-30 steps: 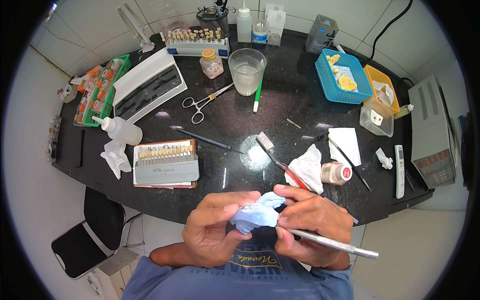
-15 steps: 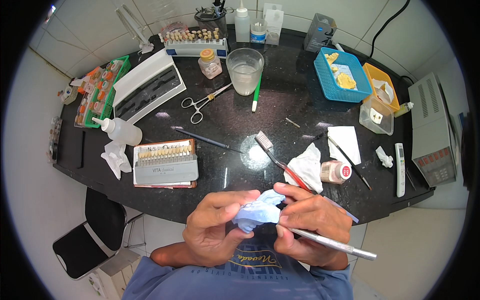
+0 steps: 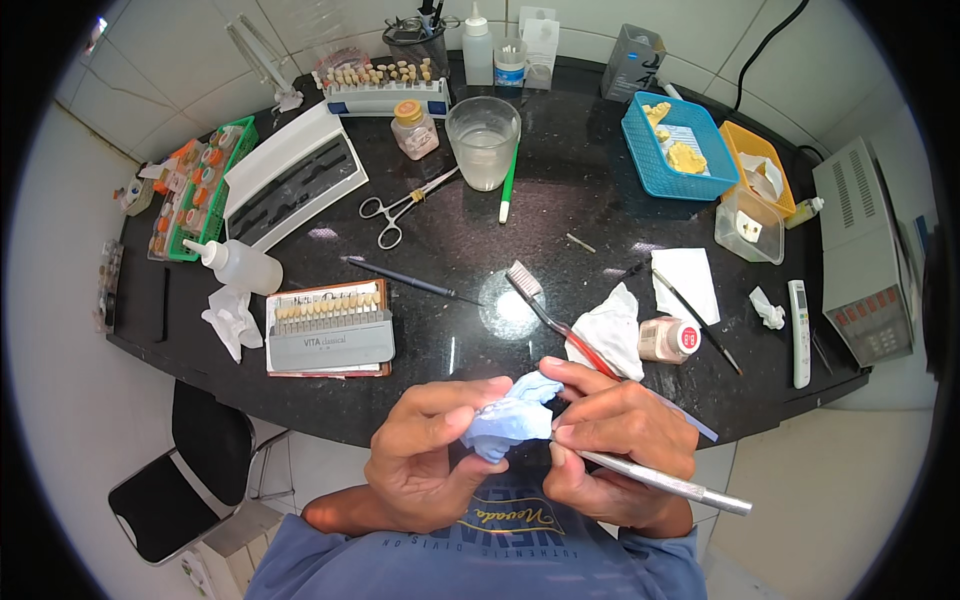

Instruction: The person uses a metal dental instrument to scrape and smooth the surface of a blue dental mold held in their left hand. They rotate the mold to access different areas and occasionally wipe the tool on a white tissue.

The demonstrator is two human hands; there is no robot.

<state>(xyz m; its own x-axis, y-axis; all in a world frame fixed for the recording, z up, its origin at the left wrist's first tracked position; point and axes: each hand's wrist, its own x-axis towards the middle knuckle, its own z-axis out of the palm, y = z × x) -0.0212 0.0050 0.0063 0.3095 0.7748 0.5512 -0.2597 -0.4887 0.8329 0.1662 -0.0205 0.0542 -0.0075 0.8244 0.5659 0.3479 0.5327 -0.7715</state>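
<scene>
Close to my body, the fingers and thumb of my left hand (image 3: 425, 455) are closed around a light blue dental cast (image 3: 510, 425), tilted between the two hands. My right hand (image 3: 630, 440) grips a slim silver metal-handled tool (image 3: 665, 480) like a pen. Its long handle points out to the lower right, and its working end meets the right edge of the cast, where the tip is too small to make out. The right forefinger reaches up beside the cast's upper part. Just beyond the hands lies a red-handled toothbrush (image 3: 545, 310).
A tooth shade guide (image 3: 330, 345) and a squeeze bottle (image 3: 245, 268) stand left. Forceps (image 3: 395, 215), a glass of liquid (image 3: 484, 150) and a green pen (image 3: 509, 185) are farther back. Right are a white cloth (image 3: 610, 335), pink powder jar (image 3: 668, 341), brush (image 3: 700, 320) and blue basket (image 3: 650, 180).
The cast has turned slightly in my hands, and the tool has shifted a little with it. Both grips are unchanged. The whole view has moved slightly.
</scene>
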